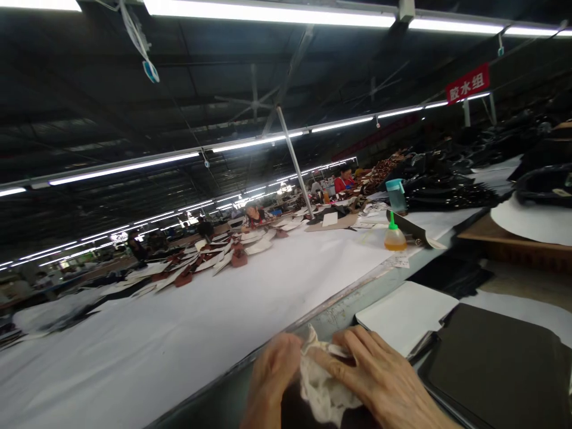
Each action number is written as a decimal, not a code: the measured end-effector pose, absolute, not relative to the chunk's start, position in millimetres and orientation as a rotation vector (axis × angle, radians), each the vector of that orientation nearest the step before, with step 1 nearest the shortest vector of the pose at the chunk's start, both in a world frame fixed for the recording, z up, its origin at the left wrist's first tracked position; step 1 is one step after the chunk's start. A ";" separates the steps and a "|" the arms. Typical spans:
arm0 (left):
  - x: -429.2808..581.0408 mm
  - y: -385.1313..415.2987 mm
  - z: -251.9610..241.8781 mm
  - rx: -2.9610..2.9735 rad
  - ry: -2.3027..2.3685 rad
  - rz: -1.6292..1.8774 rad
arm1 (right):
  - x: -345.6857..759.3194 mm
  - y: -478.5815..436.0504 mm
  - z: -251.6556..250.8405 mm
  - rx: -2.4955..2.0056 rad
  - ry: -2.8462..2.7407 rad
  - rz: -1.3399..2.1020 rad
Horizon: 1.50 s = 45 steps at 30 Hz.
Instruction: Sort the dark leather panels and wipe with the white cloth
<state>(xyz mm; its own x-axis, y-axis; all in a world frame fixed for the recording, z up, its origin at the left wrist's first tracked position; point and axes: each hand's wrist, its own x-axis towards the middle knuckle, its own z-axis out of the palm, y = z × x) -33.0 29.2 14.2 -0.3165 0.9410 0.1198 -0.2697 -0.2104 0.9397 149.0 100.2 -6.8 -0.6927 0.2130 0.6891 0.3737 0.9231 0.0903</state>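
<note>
At the bottom centre, a crumpled off-white cloth lies between my two hands, over a dark surface. My right hand is closed on the cloth, its thumb and fingers pressing into it. My left hand is at the cloth's left side, blurred, with curled fingers; what it holds, if anything, is hidden. Both hands are just below the edge of the white-covered table.
Right of my hands lie a white panel and dark flat panels. A glue bottle with a green tip and a blue-lidded jug stand on the table. Cut pieces lie along its far side, near seated people.
</note>
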 end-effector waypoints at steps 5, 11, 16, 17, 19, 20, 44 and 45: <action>-38.0 27.1 -0.7 1.154 1.279 1.656 | 149.4 101.2 -4.8 -0.451 -2.385 -0.188; -39.9 25.6 -3.1 1.041 1.223 1.696 | 153.8 91.9 22.0 -0.483 -2.487 0.078; -36.1 23.4 3.7 1.042 1.297 1.705 | 158.9 91.5 28.0 -0.409 -2.538 0.006; -36.4 23.2 5.9 1.028 1.324 1.722 | 161.1 92.0 26.6 -0.383 -2.526 -0.011; -38.0 23.0 10.9 1.030 1.371 1.755 | 165.8 92.0 24.6 -0.342 -2.507 -0.058; -39.0 23.0 13.4 1.046 1.380 1.764 | 167.7 91.2 24.7 -0.322 -2.507 -0.093; -37.4 20.8 9.5 1.060 1.166 1.540 | 155.2 97.4 5.2 -0.386 -2.408 -0.426; -38.0 19.4 11.3 1.120 1.197 1.505 | 154.7 98.4 4.4 -0.373 -2.424 -0.416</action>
